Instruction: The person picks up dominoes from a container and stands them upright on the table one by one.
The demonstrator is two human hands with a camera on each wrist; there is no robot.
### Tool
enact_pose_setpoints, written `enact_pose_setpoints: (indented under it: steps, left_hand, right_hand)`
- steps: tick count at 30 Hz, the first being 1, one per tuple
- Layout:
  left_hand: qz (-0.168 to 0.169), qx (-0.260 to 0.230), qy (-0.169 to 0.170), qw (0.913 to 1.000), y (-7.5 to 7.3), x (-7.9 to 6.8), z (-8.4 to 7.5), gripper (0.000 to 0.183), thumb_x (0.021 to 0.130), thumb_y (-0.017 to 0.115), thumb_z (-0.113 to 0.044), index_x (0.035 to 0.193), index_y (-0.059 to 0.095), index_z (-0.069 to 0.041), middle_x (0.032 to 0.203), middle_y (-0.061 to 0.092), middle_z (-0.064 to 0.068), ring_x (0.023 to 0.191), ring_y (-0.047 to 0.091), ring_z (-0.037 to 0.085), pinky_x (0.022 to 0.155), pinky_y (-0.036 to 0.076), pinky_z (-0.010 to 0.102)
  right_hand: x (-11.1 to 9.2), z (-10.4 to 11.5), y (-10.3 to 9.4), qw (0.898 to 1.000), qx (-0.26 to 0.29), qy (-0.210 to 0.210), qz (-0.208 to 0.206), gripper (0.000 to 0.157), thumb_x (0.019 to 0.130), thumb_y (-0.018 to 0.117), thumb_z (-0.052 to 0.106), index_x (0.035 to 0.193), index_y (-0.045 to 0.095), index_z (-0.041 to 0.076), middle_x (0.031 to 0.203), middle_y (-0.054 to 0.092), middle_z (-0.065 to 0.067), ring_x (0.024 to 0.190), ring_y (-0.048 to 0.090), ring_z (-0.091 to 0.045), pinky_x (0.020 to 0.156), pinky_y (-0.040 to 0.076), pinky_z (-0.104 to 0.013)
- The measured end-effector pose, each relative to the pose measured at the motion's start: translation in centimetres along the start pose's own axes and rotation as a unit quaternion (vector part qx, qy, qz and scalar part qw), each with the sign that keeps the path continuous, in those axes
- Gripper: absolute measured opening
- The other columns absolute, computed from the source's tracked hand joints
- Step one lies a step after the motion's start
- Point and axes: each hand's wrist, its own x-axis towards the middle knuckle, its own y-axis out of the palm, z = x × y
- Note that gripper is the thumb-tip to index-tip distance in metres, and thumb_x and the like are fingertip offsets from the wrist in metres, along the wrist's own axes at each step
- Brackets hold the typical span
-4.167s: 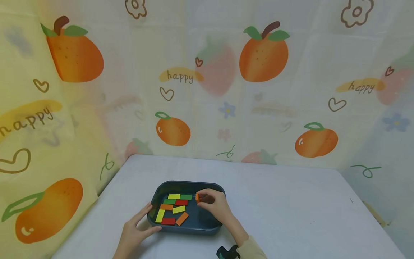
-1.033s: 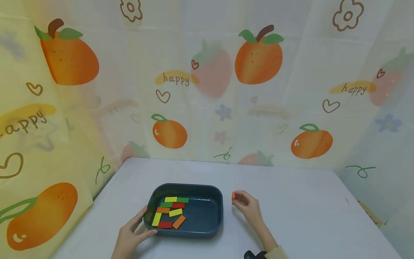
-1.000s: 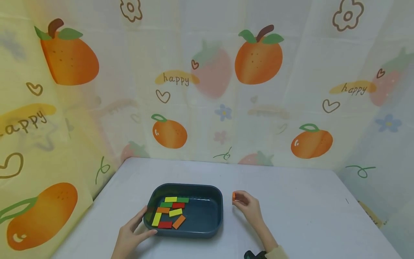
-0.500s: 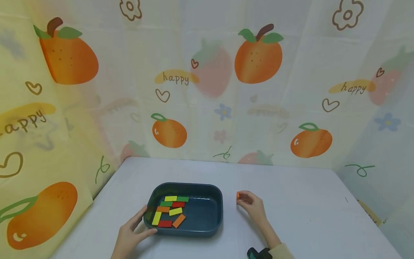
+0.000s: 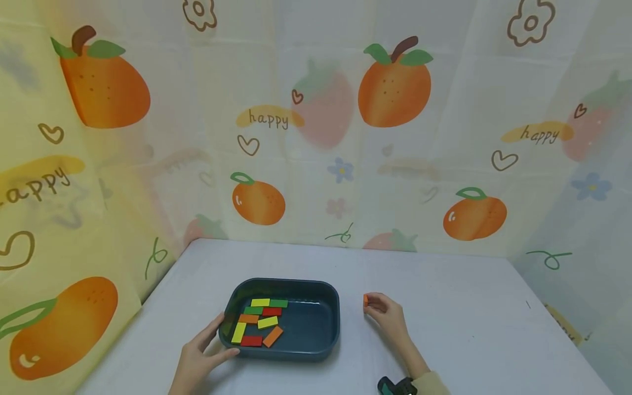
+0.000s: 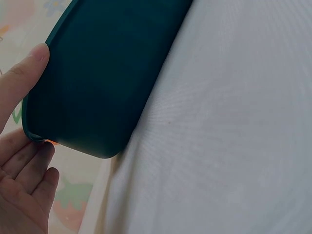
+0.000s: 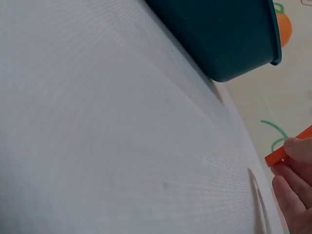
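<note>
A dark teal tray [image 5: 313,329] with rounded corners sits on the white table. My left hand [image 5: 195,354] holds its left end, thumb at the near corner and fingers along the left side; the left wrist view shows thumb and fingers on either side of the corner. To the right of the tray, my right hand [image 5: 390,318] pinches an orange block [image 7: 276,156] between thumb and fingers, with the block's end poking out. Inside the tray, several flat blocks lie at the left: yellow [image 5: 239,332], green [image 5: 278,303], red [image 5: 252,341] and orange [image 5: 273,337].
The white table [image 5: 469,323] reaches back to a curtain [image 5: 316,192] printed with fruit and hearts. A black device [image 5: 396,386] is on the right wrist, beside a beige sleeve [image 5: 430,384].
My right hand has lifted the orange block out from over the tray and carried it right, beyond the rim, slowing to almost still. The left hand stays at the tray's left end.
</note>
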Motion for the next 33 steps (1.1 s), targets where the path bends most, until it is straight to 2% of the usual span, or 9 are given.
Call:
enact_pose_setpoints:
  steps: [4,10,13,16,23,27,33]
  left_hand:
    - [-0.005,0.007,0.004,1.0,0.1,0.0,0.1,0.081,0.061,0.082,-0.027,0.13,0.046,-0.006,0.13,0.046,0.009,0.12,0.04,0.023,0.093,0.039,0.035]
    - [-0.011,0.014,0.006,0.9998,0.1,0.0,0.4,0.08,0.061,0.082,-0.028,0.13,0.047,-0.008,0.129,0.047,0.006,0.111,0.037,-0.006,0.09,0.039,0.02]
    - [-0.013,0.016,0.009,0.9997,0.2,0.0,0.4,0.08,0.061,0.082,-0.029,0.13,0.048,-0.008,0.128,0.048,0.005,0.107,0.035,-0.013,0.088,0.037,0.013]
    - [-0.013,0.018,0.007,0.9997,0.1,0.1,0.4,0.08,0.061,0.082,-0.029,0.13,0.048,-0.008,0.128,0.048,0.005,0.11,0.036,-0.009,0.088,0.037,0.013]
    - [-0.003,0.007,-0.003,1.0,0.0,0.1,0.3,0.082,0.061,0.082,-0.028,0.131,0.046,-0.006,0.13,0.046,0.008,0.12,0.039,0.024,0.093,0.038,0.033]
    - [0.0,-0.002,-0.009,1.0,0.0,0.1,0.3,0.082,0.061,0.082,-0.028,0.131,0.045,-0.005,0.13,0.045,0.009,0.121,0.038,0.026,0.094,0.037,0.036]
    - [0.0,-0.003,-0.009,1.0,0.0,0.1,0.1,0.081,0.062,0.082,-0.027,0.131,0.045,-0.006,0.13,0.045,0.01,0.121,0.038,0.025,0.094,0.038,0.038]
  right_hand:
    - [-0.1,-0.2,-0.1,1.0,-0.001,0.011,-0.002,0.027,0.073,0.068,-0.008,0.099,0.062,-0.006,0.094,0.062,-0.017,0.085,0.061,-0.028,0.073,0.052,-0.022]
    - [-0.1,-0.7,-0.1,1.0,-0.007,0.012,-0.01,0.026,0.073,0.068,-0.008,0.099,0.062,-0.005,0.094,0.062,-0.017,0.084,0.061,-0.027,0.072,0.052,-0.022]
    - [0.0,-0.9,0.0,1.0,-0.005,0.005,-0.016,0.026,0.073,0.068,-0.009,0.098,0.062,-0.006,0.094,0.062,-0.018,0.084,0.061,-0.028,0.072,0.052,-0.023]
    - [-0.1,-0.9,-0.1,1.0,-0.005,0.005,-0.021,0.025,0.072,0.068,-0.009,0.097,0.062,-0.006,0.092,0.062,-0.018,0.083,0.061,-0.028,0.071,0.052,-0.023]
    - [-0.4,0.5,-0.2,1.0,0.001,0.008,-0.014,0.024,0.072,0.066,-0.013,0.095,0.06,-0.011,0.091,0.061,-0.023,0.083,0.06,-0.034,0.07,0.052,-0.024]
    - [-0.5,1.2,-0.2,1.0,-0.006,0.0,-0.014,0.024,0.071,0.065,-0.015,0.094,0.059,-0.013,0.089,0.061,-0.025,0.082,0.06,-0.038,0.068,0.053,-0.025]
    - [-0.1,-0.4,-0.3,1.0,-0.023,0.013,-0.014,0.024,0.072,0.068,-0.01,0.094,0.061,-0.008,0.09,0.062,-0.018,0.082,0.061,-0.03,0.069,0.052,-0.023]
